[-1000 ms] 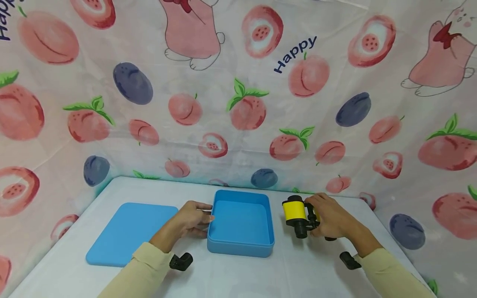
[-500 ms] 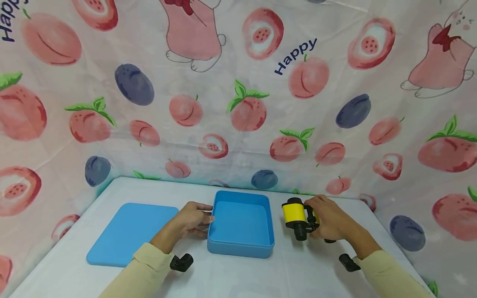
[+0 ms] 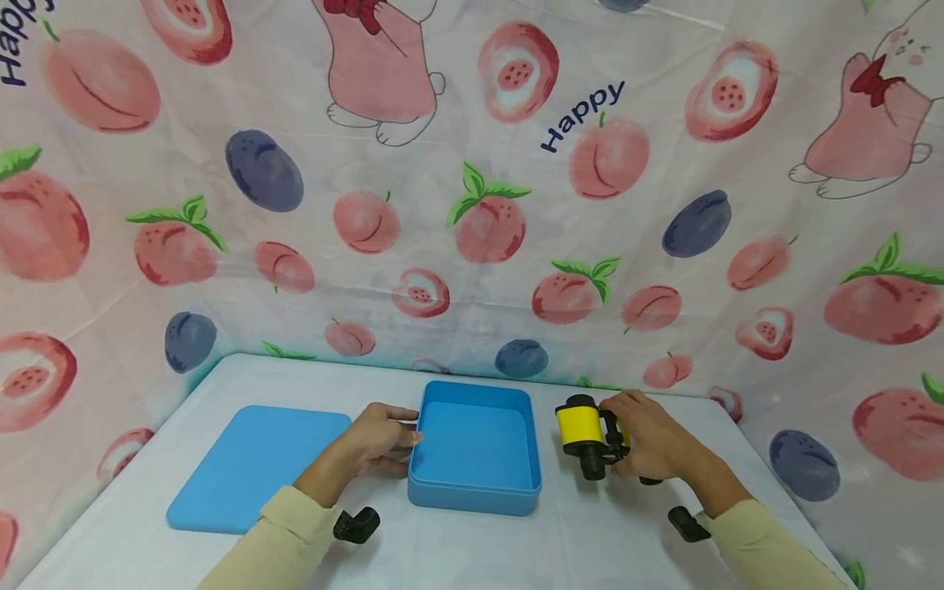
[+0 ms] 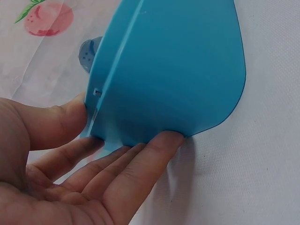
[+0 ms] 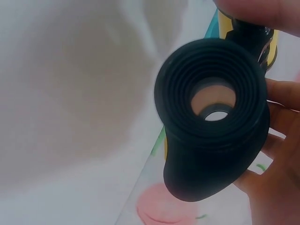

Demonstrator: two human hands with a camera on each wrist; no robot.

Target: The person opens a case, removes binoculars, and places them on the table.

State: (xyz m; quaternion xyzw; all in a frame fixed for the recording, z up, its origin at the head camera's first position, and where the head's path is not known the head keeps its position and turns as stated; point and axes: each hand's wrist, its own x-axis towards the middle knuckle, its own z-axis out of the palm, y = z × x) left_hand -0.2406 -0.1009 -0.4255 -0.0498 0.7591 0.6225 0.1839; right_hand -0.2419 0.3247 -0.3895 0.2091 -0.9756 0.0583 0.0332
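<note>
A light-blue square box (image 3: 474,447) without its cover stands in the middle of the white table, its inner floor showing. My left hand (image 3: 379,441) is at its left side. In the left wrist view the fairly straight fingers (image 4: 140,176) touch the outer wall and the thumb reaches the rim. To the right of the box, my right hand (image 3: 649,434) grips a yellow and black pair of binoculars (image 3: 580,426) by its right half, close over the table. The right wrist view shows a black eyepiece (image 5: 211,93) up close, with fingers behind it.
A flat light-blue lid (image 3: 251,467) lies on the left of the white table (image 3: 575,545), partly behind the left forearm. Behind the table hangs a cloth (image 3: 457,164) printed with peaches and rabbits. Small black devices (image 3: 357,525) sit at both wrists.
The whole head view has shifted very slightly. Both hands, the box and the binoculars keep the same places relative to one another.
</note>
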